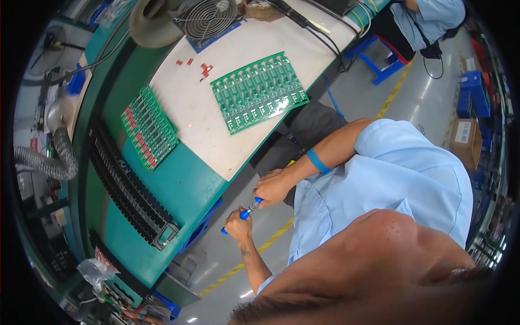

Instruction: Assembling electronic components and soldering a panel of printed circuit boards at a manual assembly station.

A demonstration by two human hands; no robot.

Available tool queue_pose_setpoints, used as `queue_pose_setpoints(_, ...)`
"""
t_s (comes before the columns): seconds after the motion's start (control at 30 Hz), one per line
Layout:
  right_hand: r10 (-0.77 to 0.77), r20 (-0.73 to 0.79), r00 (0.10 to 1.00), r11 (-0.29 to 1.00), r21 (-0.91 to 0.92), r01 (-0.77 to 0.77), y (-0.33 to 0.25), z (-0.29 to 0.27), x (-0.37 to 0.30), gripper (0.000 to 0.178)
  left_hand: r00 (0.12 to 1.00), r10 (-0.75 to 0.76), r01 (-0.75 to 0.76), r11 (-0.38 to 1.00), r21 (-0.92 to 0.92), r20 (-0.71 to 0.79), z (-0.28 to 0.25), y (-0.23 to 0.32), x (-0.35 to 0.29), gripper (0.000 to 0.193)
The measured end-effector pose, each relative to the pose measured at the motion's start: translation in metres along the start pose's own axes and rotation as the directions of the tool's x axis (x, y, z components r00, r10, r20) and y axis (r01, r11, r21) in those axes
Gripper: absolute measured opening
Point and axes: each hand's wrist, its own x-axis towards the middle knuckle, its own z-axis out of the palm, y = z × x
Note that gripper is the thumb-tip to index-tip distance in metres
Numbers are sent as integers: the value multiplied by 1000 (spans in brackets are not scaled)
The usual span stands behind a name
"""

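Observation:
My left hand [238, 225] is closed around a slim blue-and-silver rod-shaped tool [251, 207], with one blue end showing beyond the fist. At its other blue end, my right hand [272, 188] closes on the tool, its arm wearing a blue wristband [318, 161]. Both hands are off the near table edge, over the floor. A large green circuit board panel [260, 91] lies on the white mat [187, 116], populated with small parts. Farther left, a second green panel [149, 129] carries a row of red components. Several loose red pieces [206, 70] lie between them.
A black slotted rail [127, 181] runs along the green table [197, 181]. A round-grille fan [208, 20] and cables [325, 35] stand at the back. Another person [428, 24] sits at the upper right near a blue stool [382, 62]. Cardboard and blue boxes [467, 142] stand far right.

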Motion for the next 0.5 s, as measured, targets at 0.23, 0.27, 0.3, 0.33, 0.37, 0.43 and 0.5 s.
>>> queue_pose_setpoints(0.23, -41, -160, 986, 991, 117, 60, 4, -26, 4, 41, 630, -775, 737, 572, -361, 58, 21, -80, -50, 34)
queue_pose_setpoints(0.27, -22, -177, 984, 992, 117, 43, 11, -26, 5, 41, 548, -831, 696, 387, -605, 98, 19, -83, -51, 35)
queue_pose_setpoints(0.3, -4, -193, 981, 993, 115, 27, 15, -25, 6, 41, 469, -868, 587, 166, -792, 166, 17, -86, -52, 37)
queue_pose_setpoints(0.33, -1, -194, 981, 993, 119, 24, 15, -22, 8, 41, 395, -883, 420, -71, -905, 253, 14, -87, -53, 38)
queue_pose_setpoints(0.37, -20, -172, 985, 992, 118, 41, 11, -16, 10, 41, 340, -872, 207, -297, -932, 353, 12, -88, -55, 39)
queue_pose_setpoints(0.43, -60, -126, 990, 990, 117, 75, 0, -5, 14, 41, 303, -773, -269, -630, -729, 557, 6, -89, -55, 42)
queue_pose_setpoints(0.5, -81, -109, 991, 989, 112, 93, -4, -2, 14, 42, 332, -695, -487, -706, -515, 638, 0, -83, -46, 43)
